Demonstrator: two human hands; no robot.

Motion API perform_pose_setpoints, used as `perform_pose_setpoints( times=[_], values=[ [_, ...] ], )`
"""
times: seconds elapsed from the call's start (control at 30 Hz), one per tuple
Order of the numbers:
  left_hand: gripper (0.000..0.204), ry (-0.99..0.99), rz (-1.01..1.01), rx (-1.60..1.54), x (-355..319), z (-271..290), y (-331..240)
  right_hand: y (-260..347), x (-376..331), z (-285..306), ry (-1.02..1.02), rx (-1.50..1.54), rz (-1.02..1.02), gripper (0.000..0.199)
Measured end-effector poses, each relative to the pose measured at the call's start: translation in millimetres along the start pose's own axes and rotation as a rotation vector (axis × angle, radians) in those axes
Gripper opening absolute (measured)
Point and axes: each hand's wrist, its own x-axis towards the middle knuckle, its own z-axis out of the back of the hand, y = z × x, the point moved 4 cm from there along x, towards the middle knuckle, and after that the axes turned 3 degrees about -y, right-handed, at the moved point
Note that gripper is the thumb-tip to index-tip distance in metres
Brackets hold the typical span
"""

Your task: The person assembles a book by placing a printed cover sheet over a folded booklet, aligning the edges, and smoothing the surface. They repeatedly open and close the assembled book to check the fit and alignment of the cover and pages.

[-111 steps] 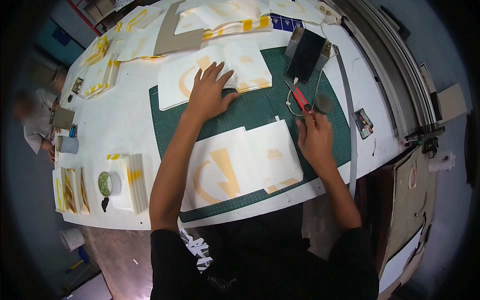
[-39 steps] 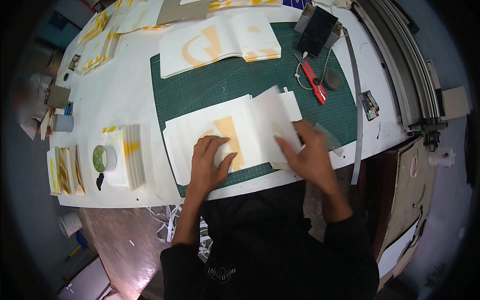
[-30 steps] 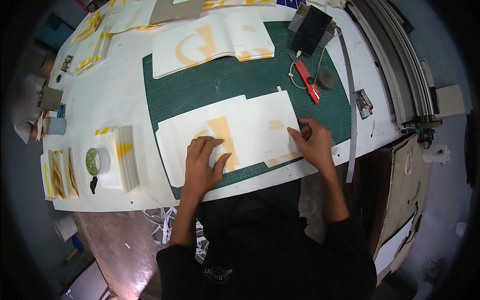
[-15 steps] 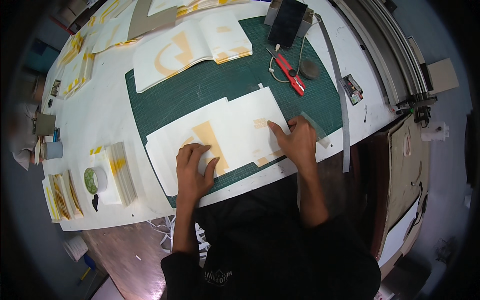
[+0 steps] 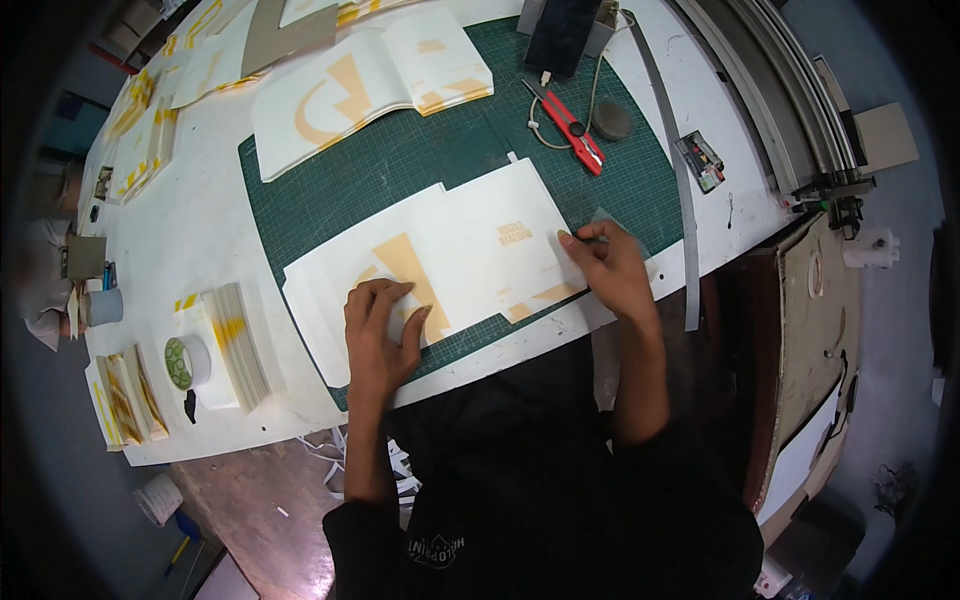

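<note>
A white folded sheet (image 5: 465,215) with pale orange print lies at an angle on the green cutting mat (image 5: 345,195). My left hand (image 5: 382,335) rests on its lower middle, over the orange print. There the fingertips and thumb are apart and touch the paper. At the sheet's right edge is my right hand (image 5: 618,270), thumb and forefinger drawn together on the paper's edge, the other fingers curled. A small clear strip (image 5: 602,214) shows just behind that hand, mostly hidden by it.
Farther back lies an open printed booklet (image 5: 350,90). A red cutter knife (image 5: 570,128), a dark round piece (image 5: 611,120) and a phone (image 5: 557,38) are at the back right. A metal ruler (image 5: 683,190) runs along the right. Tape (image 5: 197,360) and paper stacks (image 5: 240,345) stand left.
My right hand has moved right, from on top of the sheet to its right edge. The left hand stays on the print. The whole view has shifted slightly.
</note>
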Motion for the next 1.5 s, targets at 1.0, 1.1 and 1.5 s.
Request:
perform_pose_setpoints(
  times=[1.0,1.1,1.5],
  values=[
    [0.031,0.001,0.013,0.022,-0.7,0.6,-0.7,11.4,-27.8,-15.7,-0.172,-0.459,0.447,0.022],
    [0.031,0.002,0.01,0.014,-1.3,0.5,0.7,-6.9,-11.1,0.2,-0.002,-0.195,0.216,0.02],
    [0.032,0.012,0.032,0.03,-1.6,0.7,-0.2,-2.5,-19.3,-2.6,-0.064,-0.319,0.335,0.024]
  ],
)
